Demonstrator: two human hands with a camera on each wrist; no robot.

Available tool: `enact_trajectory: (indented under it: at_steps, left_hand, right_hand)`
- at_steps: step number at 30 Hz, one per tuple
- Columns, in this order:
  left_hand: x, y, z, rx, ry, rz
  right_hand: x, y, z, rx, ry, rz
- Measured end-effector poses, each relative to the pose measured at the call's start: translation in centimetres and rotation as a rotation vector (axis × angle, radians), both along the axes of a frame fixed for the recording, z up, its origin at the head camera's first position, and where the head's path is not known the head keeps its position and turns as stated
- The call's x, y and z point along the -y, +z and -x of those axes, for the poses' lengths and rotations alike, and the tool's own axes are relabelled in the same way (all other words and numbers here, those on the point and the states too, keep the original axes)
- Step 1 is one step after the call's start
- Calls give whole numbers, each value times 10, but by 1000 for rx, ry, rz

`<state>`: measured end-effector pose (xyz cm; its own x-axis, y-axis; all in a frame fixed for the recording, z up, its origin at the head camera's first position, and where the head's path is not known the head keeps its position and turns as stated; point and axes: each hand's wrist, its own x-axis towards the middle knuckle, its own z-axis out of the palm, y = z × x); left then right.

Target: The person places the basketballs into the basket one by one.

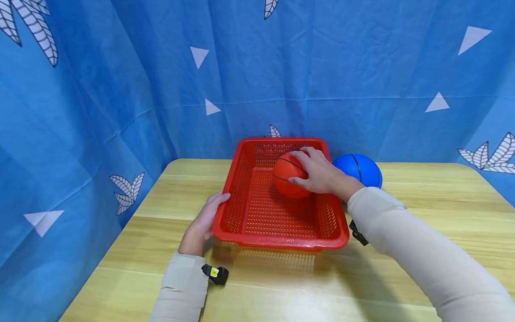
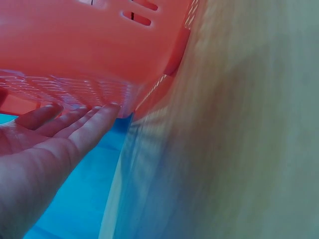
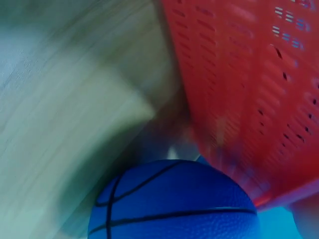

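A red plastic basket [image 1: 281, 241] with perforated walls and floor sits on the wooden table. At its left side my left hand [image 1: 207, 214] holds the rim, thumb over the top edge. In the left wrist view, the fingers [image 2: 94, 127] of that hand lie nearly straight along the outer wall. An orange-red mini basketball [image 1: 287, 176] with black lines is inside the basket, toward the right and back. My right hand [image 1: 318, 172] reaches over the right rim and grips this ball from its upper right, fingers curved round it.
A blue mini basketball [image 1: 358, 167] stands close outside the basket's right wall, partly hidden by my right forearm; the right wrist view shows it beside the red wall. The wooden table [image 1: 273, 290] ends at the back against a blue patterned curtain [image 1: 257, 67].
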<state>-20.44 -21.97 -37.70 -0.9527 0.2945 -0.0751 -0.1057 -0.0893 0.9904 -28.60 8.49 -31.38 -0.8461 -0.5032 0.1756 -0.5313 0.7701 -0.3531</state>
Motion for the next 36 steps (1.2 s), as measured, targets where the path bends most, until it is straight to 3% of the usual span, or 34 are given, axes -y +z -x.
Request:
enact_trajectory:
  at_steps: [8,18,22,27,36]
  left_hand:
    - [0,-1,0,-3,13,14]
    - [0,-1,0,11,19,11]
    - [0,-1,0,6,21,13]
    - [0,-1,-1,6,18,8]
    - [0,-2,1,-1,15,1]
  right_hand:
    - [-23,2,-6,-51,-33,75]
    - [-76,3,-14,-32,-303,170]
    - [-93,-4,-18,38,-380,213]
    - [-105,-19,-21,118,-418,273]
    - [-110,-38,-21,139,-463,327]
